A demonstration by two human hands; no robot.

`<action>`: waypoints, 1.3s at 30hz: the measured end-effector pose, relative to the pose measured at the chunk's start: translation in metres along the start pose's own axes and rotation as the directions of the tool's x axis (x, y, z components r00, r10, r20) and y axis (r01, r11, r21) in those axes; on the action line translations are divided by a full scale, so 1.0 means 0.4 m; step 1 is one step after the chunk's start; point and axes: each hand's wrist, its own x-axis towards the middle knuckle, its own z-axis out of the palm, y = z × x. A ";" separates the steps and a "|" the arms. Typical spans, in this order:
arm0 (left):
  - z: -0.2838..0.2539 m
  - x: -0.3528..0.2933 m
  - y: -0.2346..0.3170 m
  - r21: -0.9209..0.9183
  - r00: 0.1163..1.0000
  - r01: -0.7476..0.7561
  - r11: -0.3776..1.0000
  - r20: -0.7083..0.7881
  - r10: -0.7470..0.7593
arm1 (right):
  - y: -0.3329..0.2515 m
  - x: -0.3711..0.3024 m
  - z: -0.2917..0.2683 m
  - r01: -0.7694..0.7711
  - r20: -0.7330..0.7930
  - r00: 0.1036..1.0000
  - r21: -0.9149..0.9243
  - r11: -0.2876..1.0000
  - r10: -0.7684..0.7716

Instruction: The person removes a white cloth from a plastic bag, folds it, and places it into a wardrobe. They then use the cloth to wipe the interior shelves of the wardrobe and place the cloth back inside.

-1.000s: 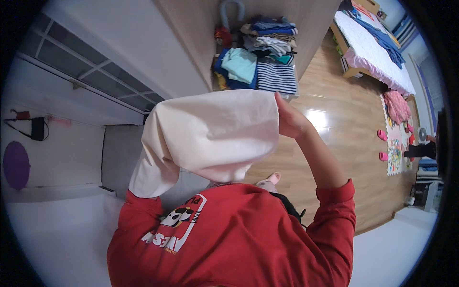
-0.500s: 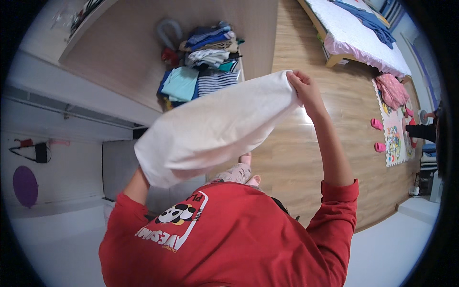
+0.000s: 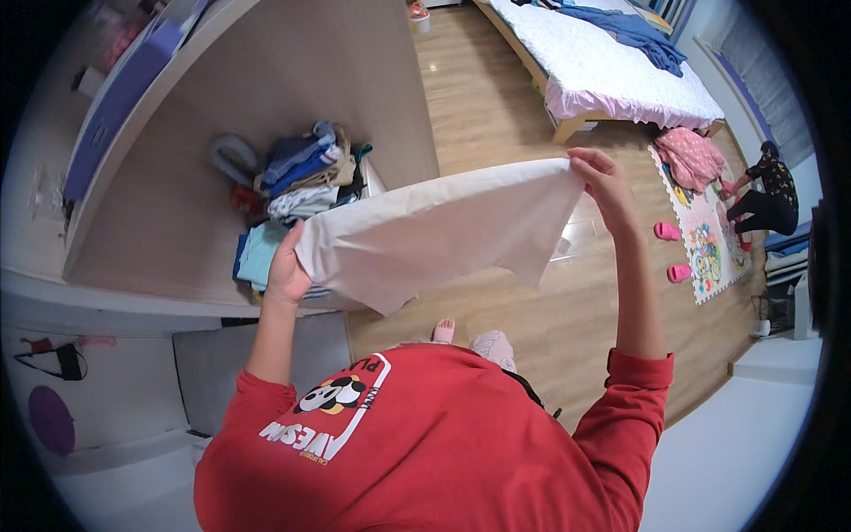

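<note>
A plain white cloth (image 3: 434, 232) is stretched between my two hands in front of my chest. Its upper edge is fairly taut, and the lower edge hangs loose and uneven. My left hand (image 3: 289, 273) grips the left corner, thumb up along the edge. At the other end, my right hand (image 3: 605, 184) pinches the upper right corner between thumb and fingers. Just beyond my left hand, a pile of folded clothes (image 3: 306, 173) and a mint-green folded garment (image 3: 261, 252) lie in the cabinet, partly hidden by hand and cloth.
A wooden cabinet panel (image 3: 355, 71) rises at the left, with a purple box (image 3: 115, 115) on a shelf above. Across the wooden floor (image 3: 496, 355) stand a bed (image 3: 612, 71), pink slippers (image 3: 674, 251) and a play mat (image 3: 709, 248) with a person (image 3: 769, 199) bending over it.
My left hand, hidden behind the cloth before, now shows at its corner. The cloth has opened from a bunched roll into a hanging sheet. My view has shifted, bringing more of the other person in.
</note>
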 end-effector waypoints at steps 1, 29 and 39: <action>0.036 0.034 0.004 0.163 0.999 -0.035 0.986 -0.010 0.037 | -0.006 0.021 -0.035 -0.007 0.019 1.000 0.002 1.000 0.007; 0.719 0.985 -0.318 0.987 0.991 -0.128 -0.092 0.124 -0.049 | -0.262 0.909 -0.357 0.688 0.675 0.650 -0.329 0.647 -0.348; 0.809 1.512 -0.198 0.364 0.991 0.023 0.931 -0.131 0.027 | -0.222 1.343 -0.417 0.374 0.421 0.889 -0.449 0.812 -0.177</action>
